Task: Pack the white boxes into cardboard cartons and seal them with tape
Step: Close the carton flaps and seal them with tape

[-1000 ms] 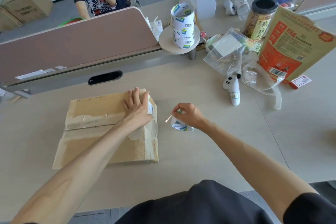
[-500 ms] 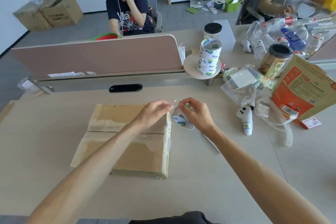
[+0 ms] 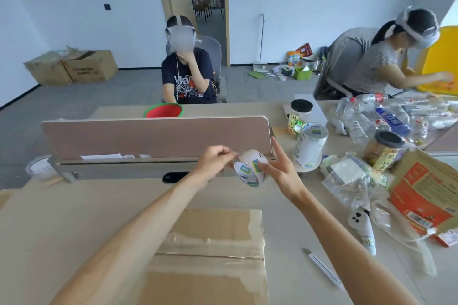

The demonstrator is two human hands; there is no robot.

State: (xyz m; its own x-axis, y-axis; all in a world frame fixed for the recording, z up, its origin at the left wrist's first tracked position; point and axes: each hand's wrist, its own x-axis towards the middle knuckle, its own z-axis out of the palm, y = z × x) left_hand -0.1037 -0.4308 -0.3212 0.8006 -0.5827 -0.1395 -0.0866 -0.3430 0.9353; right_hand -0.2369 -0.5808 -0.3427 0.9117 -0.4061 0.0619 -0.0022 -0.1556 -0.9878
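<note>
Pinching the tape roll (image 3: 248,171) together, left hand (image 3: 212,159) and right hand (image 3: 281,172) hold it above the carton (image 3: 218,262), its seam crosswise.

Before us, a pale wooden table (image 3: 62,218) carries a flat brown cardboard carton (image 3: 213,255), clear tape along its seam. To its right we see a slim white pen-shaped tool (image 3: 324,270), a white handheld controller (image 3: 363,233), crumpled clear plastic bags (image 3: 347,181) and an orange printed paper bag (image 3: 426,193).

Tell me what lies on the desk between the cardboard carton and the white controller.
Head view: a slim white pen-like tool lies between the cardboard carton and the white controller, touching neither.
</note>
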